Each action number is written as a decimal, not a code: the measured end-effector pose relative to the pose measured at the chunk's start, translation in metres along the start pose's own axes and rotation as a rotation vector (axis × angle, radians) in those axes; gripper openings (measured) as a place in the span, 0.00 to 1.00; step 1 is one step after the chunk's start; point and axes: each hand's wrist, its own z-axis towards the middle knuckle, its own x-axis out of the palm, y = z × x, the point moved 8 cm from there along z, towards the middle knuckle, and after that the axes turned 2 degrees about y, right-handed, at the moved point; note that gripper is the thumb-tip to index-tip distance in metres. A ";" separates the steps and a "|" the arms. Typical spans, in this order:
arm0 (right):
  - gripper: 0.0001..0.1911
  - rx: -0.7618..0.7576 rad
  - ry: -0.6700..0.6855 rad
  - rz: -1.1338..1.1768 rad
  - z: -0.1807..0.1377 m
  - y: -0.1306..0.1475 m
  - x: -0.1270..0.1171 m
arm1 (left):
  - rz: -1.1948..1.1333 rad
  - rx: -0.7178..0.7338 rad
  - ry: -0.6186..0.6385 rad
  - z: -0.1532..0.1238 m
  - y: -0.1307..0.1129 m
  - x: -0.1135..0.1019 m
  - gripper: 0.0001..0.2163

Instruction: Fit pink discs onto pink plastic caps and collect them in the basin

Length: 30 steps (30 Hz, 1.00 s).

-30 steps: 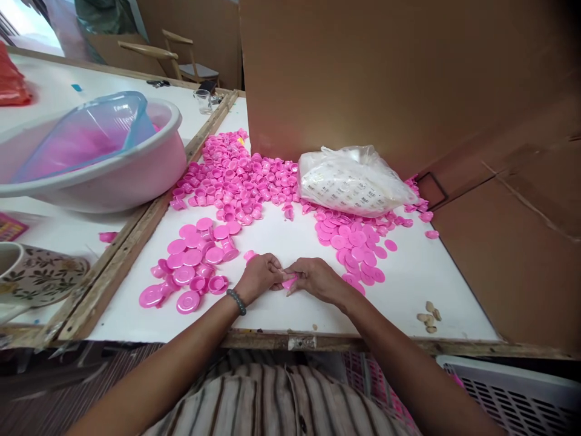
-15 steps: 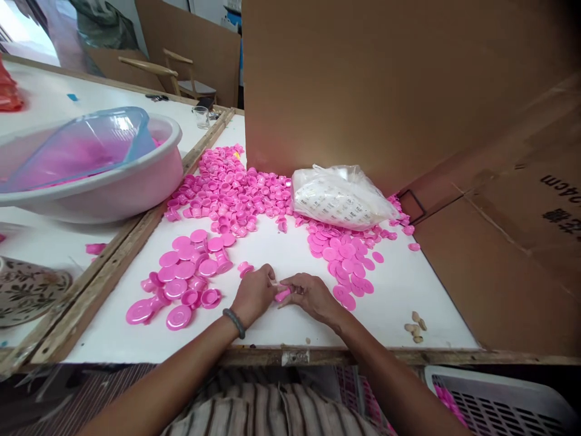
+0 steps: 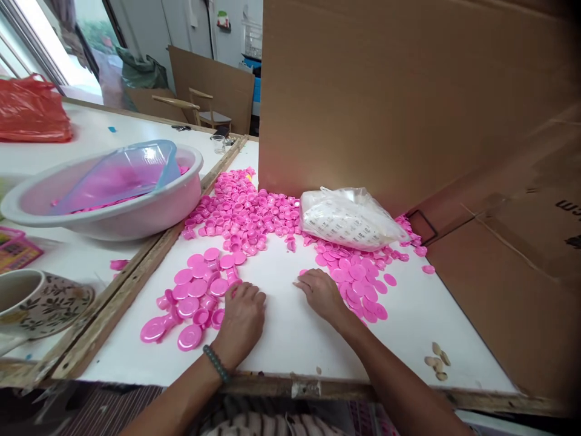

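Observation:
My left hand rests low over the right edge of a group of pink cup-shaped pieces and round plates. Its fingers are curled downward, and whatever they hold is hidden beneath them. Toward the middle of the table, my right hand has its fingers drawn together with the thumb a little below. A pink disc shows at those fingertips, partly covered by them. Just beyond and right of this hand lies a spread of flat pink discs. A bare strip of white tabletop separates my hands.
Many small pink cups are heaped at the back. Beside them lies a white plastic bag. Cardboard walls the back and right. Left are a basin, a patterned mug and a wooden edge strip. Shells lie at front right.
My hands were together on a small pink piece and have parted. The left moved left to the grouped pieces, the right toward the discs. The camera view has shifted too.

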 end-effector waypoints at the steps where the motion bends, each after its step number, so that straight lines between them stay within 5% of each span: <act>1: 0.17 0.002 -0.024 0.048 0.007 0.002 -0.002 | 0.011 -0.021 0.004 -0.003 0.006 -0.002 0.09; 5: 0.17 0.191 -0.212 0.136 0.053 -0.022 -0.015 | 0.018 -0.068 -0.015 -0.004 0.012 -0.010 0.08; 10: 0.13 0.183 -0.146 0.199 0.098 -0.035 0.005 | -0.123 -0.019 -0.040 0.021 -0.015 -0.006 0.07; 17: 0.11 0.033 -0.081 0.164 0.045 -0.023 -0.007 | -0.301 -0.079 0.109 0.069 -0.022 0.035 0.11; 21: 0.10 -0.076 -0.017 0.121 0.013 -0.016 -0.008 | -0.384 -0.109 0.094 0.079 -0.018 0.050 0.13; 30: 0.12 -0.147 0.000 -0.089 0.023 -0.002 0.006 | -0.529 -0.172 0.034 0.080 -0.012 0.055 0.13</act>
